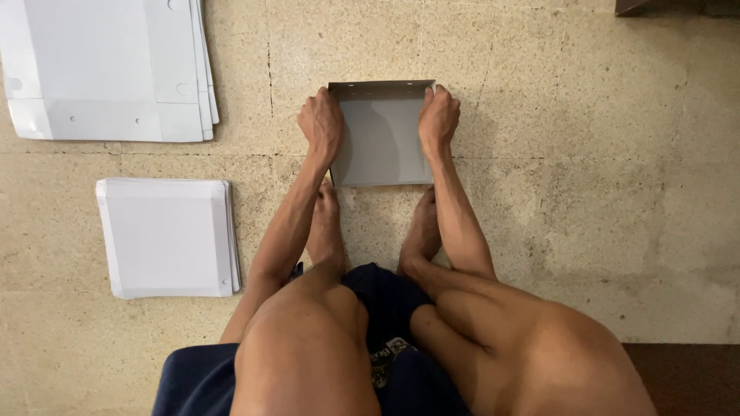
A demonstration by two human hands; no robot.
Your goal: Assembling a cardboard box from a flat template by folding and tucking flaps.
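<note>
Pressing a grey card sheet (383, 135) flat on the floor (586, 192), just beyond the feet.
Left hand (322, 123) grips its left edge, right hand (438, 119) its right edge; both equally near, long axis running away from the person.

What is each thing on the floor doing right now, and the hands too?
Grey square cardboard sheet: flat on the floor, far edge folded up, gripped on both sides.
Left hand: closed on its left edge.
Right hand: closed on its right edge.
Large white flat sheets: stacked, untouched.
Smaller white square sheets: stacked, untouched.
</note>
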